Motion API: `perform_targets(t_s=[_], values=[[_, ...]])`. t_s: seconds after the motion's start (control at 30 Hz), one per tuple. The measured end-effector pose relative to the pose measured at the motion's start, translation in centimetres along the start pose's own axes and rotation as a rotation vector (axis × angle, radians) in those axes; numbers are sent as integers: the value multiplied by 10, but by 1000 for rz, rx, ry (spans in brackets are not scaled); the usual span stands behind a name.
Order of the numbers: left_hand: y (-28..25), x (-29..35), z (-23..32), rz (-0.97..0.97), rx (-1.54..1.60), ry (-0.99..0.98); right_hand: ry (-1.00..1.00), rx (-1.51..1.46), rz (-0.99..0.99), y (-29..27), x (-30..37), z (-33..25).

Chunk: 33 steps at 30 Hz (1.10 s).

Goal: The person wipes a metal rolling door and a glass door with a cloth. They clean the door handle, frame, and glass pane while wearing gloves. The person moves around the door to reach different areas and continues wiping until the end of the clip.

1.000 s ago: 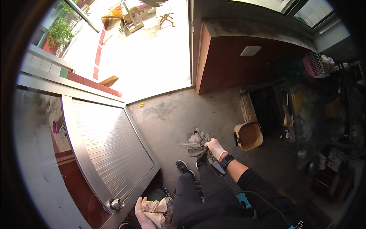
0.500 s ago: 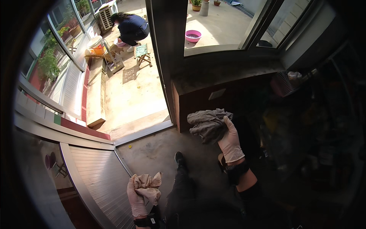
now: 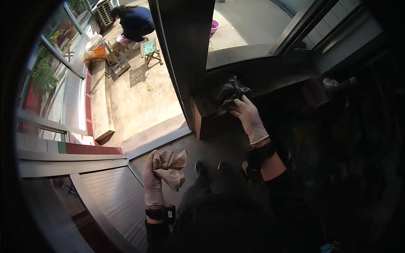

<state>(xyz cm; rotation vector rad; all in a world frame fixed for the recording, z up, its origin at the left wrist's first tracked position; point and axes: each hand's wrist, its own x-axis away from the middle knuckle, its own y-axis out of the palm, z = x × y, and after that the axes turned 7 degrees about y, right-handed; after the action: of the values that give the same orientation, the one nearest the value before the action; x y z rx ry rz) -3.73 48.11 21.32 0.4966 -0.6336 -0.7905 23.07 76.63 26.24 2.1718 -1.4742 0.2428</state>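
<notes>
My left hand (image 3: 152,175), in a pale glove, is closed around a crumpled beige cloth (image 3: 169,165) in front of the doorway. My right hand (image 3: 249,116), gloved the same way, reaches forward to the window sill. Its fingers meet the near edge of a bunched dark grey cloth (image 3: 230,92) there. Part of that cloth rests on the sill and a corner hangs toward its front edge. Shadow hides some of the contact between the fingers and the fabric.
An open doorway with a metal threshold (image 3: 162,142) leads to a sunlit yard. Out there a person (image 3: 134,22) bends over a pink basin (image 3: 122,39), near a folding stool (image 3: 149,48) and a bucket (image 3: 96,47). A pink basket (image 3: 314,92) stands in shadow at right.
My right hand has carried the grey cloth forward and up onto the window sill. The left hand has risen with the beige cloth. My view has shifted, and both my shoes show now.
</notes>
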Motion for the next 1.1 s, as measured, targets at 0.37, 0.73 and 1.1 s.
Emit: perform_targets(t_s=[0.37, 0.73, 1.1], values=[[123, -47, -23, -136, 69, 24, -277, 770, 210, 3, -30, -11], [129, 20, -65, 68, 125, 245, -176, 552, -808, 51, 48, 61], [-7, 273, -58, 859, -127, 386, 517, 428, -946, 104, 109, 156]])
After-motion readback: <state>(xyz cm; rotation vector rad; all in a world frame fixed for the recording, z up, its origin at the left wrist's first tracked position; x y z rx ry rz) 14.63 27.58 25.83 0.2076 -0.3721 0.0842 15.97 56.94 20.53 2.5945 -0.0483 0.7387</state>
